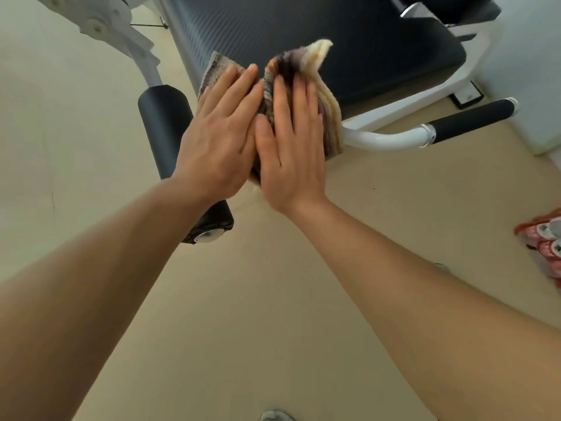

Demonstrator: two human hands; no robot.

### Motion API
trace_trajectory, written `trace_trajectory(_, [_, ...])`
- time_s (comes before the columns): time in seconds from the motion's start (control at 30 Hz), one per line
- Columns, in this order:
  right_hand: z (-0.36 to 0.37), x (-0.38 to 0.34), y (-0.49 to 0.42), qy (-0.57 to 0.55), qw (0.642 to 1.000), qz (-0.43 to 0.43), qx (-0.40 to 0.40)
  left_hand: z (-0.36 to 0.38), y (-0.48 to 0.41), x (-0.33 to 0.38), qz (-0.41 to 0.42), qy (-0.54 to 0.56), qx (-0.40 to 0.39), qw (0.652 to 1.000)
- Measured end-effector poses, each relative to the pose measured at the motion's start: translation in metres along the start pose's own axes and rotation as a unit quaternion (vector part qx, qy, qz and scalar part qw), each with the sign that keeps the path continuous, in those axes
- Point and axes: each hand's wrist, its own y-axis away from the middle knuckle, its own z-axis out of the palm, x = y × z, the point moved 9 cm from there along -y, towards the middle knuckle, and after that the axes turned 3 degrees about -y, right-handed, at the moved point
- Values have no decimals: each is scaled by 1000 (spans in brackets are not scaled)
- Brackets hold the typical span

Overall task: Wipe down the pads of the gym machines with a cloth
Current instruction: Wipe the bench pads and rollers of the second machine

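Note:
A striped cloth (315, 86), brown and cream, lies over the near edge of a black seat pad (349, 41) on a white-framed gym machine. My left hand (218, 138) presses flat on the cloth's left part, fingers together and pointing away. Beside it, thumbs touching, my right hand (288, 147) lies flat on the cloth's right part. Both palms hide much of the cloth. A black roller pad (165, 132) runs below and left of my left hand.
A white handle bar with a black grip (473, 117) sticks out to the right of the seat. White frame arm (100, 22) at top left. Red and white packaged items (543, 241) lie on the beige floor at the right edge. A shoe tip (276, 416) shows at the bottom.

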Motion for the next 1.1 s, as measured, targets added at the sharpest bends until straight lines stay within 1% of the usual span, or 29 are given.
trace_trajectory(0.1, [-5,15,-32,92,995,-23,22,4,-25,0,26,-40,-61,997])
trace_trajectory(0.13, [-8,20,-42,114,993,-28,17,5,-34,0,29,-57,-79,995])
trace_trajectory(0.23, [-12,35,-64,165,985,-28,-35,16,-65,2,22,-102,-126,987])
trace_trajectory(0.3, [-15,48,-74,180,980,-8,-81,23,-79,5,1,-120,-150,981])
trace_trajectory(0.4, [-21,65,-86,189,973,27,-128,31,-93,9,-33,-145,-171,974])
trace_trajectory(0.63, [-41,117,-116,218,954,91,-185,56,-136,33,-63,-147,-195,968])
trace_trajectory(0.73, [-51,144,-132,232,946,99,-205,70,-161,46,-75,-147,-192,967])
trace_trajectory(0.9, [-56,183,-166,227,944,113,-212,92,-207,60,-73,-147,-185,969])
trace_trajectory(1.1, [-50,213,-218,203,946,143,-207,114,-269,55,-78,-135,-180,971])
